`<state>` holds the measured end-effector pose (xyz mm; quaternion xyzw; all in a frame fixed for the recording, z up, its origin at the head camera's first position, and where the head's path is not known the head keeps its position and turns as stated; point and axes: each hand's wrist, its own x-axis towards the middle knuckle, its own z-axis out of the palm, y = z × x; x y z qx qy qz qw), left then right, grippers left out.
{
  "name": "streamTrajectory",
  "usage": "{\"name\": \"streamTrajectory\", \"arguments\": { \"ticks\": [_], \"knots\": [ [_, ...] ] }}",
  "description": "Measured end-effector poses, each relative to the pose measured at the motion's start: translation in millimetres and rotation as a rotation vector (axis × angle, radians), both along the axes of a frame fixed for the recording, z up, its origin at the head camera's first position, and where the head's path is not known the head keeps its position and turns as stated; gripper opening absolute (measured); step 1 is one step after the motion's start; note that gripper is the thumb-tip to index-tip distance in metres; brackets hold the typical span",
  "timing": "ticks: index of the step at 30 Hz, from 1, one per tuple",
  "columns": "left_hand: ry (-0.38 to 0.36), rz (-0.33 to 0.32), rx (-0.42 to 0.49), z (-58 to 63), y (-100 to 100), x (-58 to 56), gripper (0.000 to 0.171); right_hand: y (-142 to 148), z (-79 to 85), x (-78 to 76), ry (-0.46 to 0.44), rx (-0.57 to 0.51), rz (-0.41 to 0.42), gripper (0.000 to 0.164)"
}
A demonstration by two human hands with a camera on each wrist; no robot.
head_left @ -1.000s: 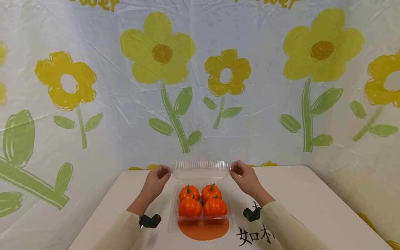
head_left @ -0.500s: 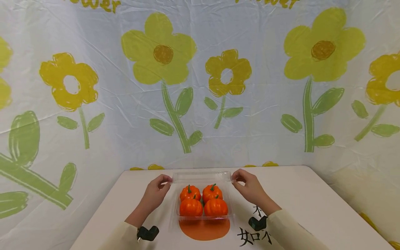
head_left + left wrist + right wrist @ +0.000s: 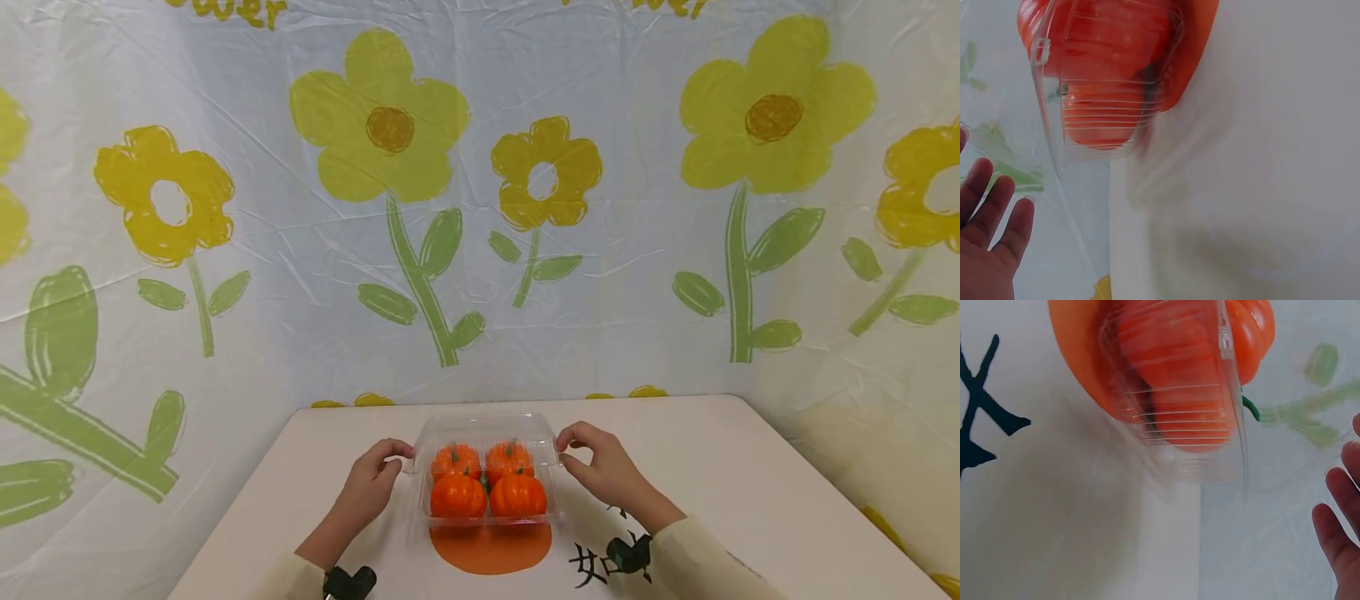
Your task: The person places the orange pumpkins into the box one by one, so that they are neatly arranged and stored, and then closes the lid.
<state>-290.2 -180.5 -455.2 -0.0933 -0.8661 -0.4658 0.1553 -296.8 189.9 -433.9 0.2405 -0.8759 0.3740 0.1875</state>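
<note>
A clear plastic clamshell box [image 3: 487, 522] stands on the table with several small orange pumpkins [image 3: 518, 498] with green stems inside. Its hinged lid [image 3: 483, 425] is tilted forward over the rear pumpkins, partly down. My left hand [image 3: 366, 485] pinches the lid's left corner between thumb and index finger. At the right corner, my right hand [image 3: 606, 467] has the same kind of pinch. Both wrist views show the other fingers spread apart, off the box; the thumbs and pinch points are out of those views. The ribbed box wall [image 3: 1100, 115] fills the left wrist view's top.
The white table [image 3: 300, 467] bears an orange printed disc [image 3: 491, 558] under the box's front and black printed characters [image 3: 588, 565] to the right. Behind hangs a flower-printed cloth [image 3: 637, 275], which also lines both sides.
The lid has swung from raised behind the box down and forward over the rear pumpkins. Both hands moved down and nearer with its corners. The box and pumpkins stayed put.
</note>
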Motion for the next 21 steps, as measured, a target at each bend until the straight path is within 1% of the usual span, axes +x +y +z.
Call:
{"name": "streamTrajectory", "arguments": {
  "ticks": [3,8,10,15,19,21],
  "knots": [
    [0.011,-0.004,0.009,-2.7,0,2.0,0.024,2,-1.4,3.3,-0.003,0.015,0.012,0.024],
    [0.053,-0.017,0.006,-6.2,0,4.8,0.018,4,-5.0,7.5,0.018,0.025,0.034,0.023],
    [0.054,-0.017,0.004,-6.7,1,6.8,0.016,5,-7.4,8.9,0.012,0.027,0.036,0.023],
    [0.013,-0.019,-0.006,-7.9,1,11.2,0.014,6,-12.3,11.6,-0.026,0.020,0.037,0.023],
    [-0.036,-0.035,-0.015,-9.6,0,12.1,0.014,6,-16.0,12.4,-0.058,-0.010,0.036,0.023],
    [-0.055,-0.051,-0.017,-10.7,0,12.5,0.015,6,-17.5,13.5,-0.090,-0.027,0.026,0.020]
  ]
}}
